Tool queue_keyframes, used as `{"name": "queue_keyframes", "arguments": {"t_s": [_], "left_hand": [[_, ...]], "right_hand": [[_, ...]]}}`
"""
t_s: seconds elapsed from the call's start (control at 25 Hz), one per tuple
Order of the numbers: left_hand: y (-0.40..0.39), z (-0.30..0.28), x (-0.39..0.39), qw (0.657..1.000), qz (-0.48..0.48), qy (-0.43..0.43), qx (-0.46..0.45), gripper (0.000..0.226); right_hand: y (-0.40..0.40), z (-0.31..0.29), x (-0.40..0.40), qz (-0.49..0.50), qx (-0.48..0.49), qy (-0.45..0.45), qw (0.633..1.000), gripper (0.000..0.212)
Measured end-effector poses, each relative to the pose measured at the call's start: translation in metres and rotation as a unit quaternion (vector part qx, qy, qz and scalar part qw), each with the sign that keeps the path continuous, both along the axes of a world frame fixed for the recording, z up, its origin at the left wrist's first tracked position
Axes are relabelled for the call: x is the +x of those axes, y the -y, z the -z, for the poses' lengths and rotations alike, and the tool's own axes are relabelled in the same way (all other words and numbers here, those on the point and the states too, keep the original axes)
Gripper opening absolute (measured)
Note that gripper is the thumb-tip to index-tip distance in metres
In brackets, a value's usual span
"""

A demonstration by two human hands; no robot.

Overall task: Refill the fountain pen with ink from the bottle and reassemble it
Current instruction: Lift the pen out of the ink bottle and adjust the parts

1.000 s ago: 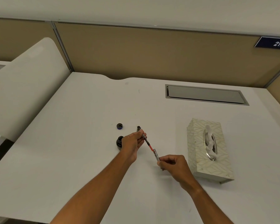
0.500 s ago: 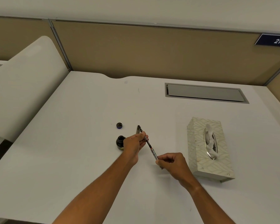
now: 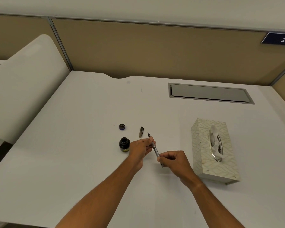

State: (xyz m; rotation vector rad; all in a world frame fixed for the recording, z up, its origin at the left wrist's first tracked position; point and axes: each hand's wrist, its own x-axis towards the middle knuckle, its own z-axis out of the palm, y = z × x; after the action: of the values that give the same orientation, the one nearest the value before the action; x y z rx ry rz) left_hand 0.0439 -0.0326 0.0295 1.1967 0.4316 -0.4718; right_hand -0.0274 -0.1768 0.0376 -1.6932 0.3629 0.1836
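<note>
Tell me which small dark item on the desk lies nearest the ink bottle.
The left hand aside, the round bottle cap, lying open side up just beyond the ink bottle. The slim pen cap lies farther right.

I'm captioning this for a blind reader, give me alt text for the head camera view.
Two hands hold a fountain pen above a white desk: the left hand grips near the nib, the right hand the barrel end. An open ink bottle, its cap and the pen cap lie beside them, a tissue box to the right.
</note>
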Motion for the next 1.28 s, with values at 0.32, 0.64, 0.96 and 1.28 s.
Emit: {"name": "queue_keyframes", "arguments": {"t_s": [0.32,0.64,0.96,1.28], "left_hand": [[0.000,0.001,-0.001,1.000,0.004,0.000,-0.004,0.019],[-0.002,0.000,0.004,1.000,-0.014,0.006,-0.002,0.015],[-0.006,-0.006,0.015,0.999,-0.045,0.012,-0.004,0.012],[-0.011,-0.007,0.021,0.997,-0.071,0.009,0.007,0.015]], "right_hand": [[-0.001,0.001,0.001,0.001,0.001,-0.009,1.000,0.006],[0.000,0.003,-0.003,-0.005,-0.014,-0.015,1.000,0.007],[0.005,0.007,-0.007,-0.004,-0.011,-0.026,1.000,0.007],[0.010,0.018,-0.013,0.008,-0.071,-0.042,0.997,0.008]]}}
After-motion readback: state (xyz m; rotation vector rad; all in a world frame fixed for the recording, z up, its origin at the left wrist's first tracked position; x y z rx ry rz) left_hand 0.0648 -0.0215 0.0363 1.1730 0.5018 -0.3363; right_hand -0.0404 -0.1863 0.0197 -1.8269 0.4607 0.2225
